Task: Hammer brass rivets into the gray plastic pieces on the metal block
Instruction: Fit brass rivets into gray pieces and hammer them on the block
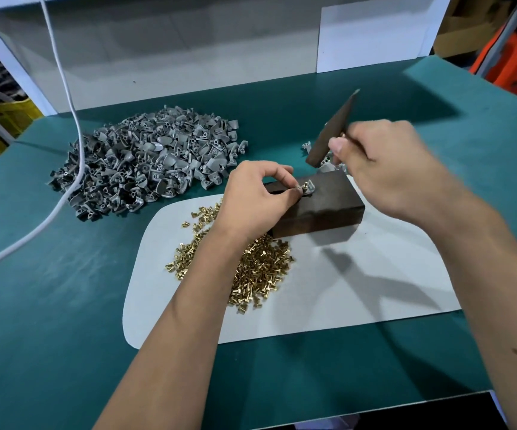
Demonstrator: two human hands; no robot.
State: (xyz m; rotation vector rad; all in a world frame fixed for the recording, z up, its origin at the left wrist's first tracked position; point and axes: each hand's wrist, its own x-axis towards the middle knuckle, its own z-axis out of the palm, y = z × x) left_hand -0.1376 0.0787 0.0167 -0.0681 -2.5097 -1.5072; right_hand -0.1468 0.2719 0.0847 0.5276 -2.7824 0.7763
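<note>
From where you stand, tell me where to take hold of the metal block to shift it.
Grip the metal block across its two long side faces, near the right end, coming down from above. Those faces look flat and parallel. Its left end is taken: the left hand pinches the gray plastic piece with a brass rivet there, and the hammer in the right hand hangs above.

teal-topped bench [65, 305] with a pale mat [359, 290] near its front edge; white panel wall [189, 51] along the back edge; orange crates [511, 60] beyond the right corner, yellow bin [12, 113] left.
</note>
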